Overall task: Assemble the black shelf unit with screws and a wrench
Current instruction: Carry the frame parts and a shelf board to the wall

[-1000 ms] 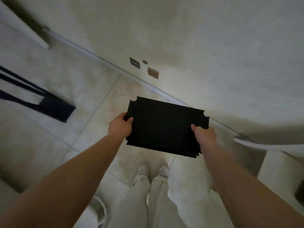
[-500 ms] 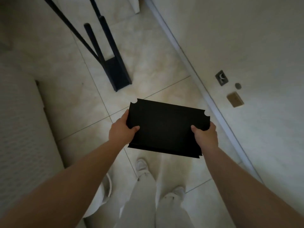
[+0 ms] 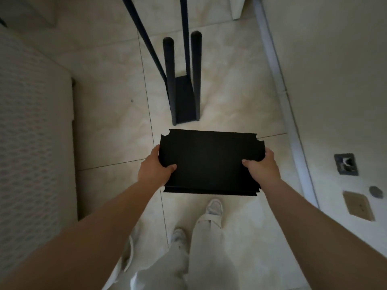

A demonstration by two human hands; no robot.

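Black shelf panel (image 3: 209,162), black frame (image 3: 184,99), beige marbled floor tiles (image 3: 230,97).

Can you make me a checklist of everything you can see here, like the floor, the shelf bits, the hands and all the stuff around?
Surface: pale tiled floor with thin grout lines.
Job's things: black shelf panels with notched corners, seemingly a stack of several, held level in the air; black shelf frame standing on the floor ahead, posts upright. No screws or wrench seen.
Clutter: nothing seen.
Hands: left hand grips the stack's left edge, thumb on top; right hand grips the right edge the same way.
Cables: nothing seen.
Surroundings: light wall on the right with a baseboard, a dark wall box and a tan plate; a patterned white surface on the left; white shoes below.
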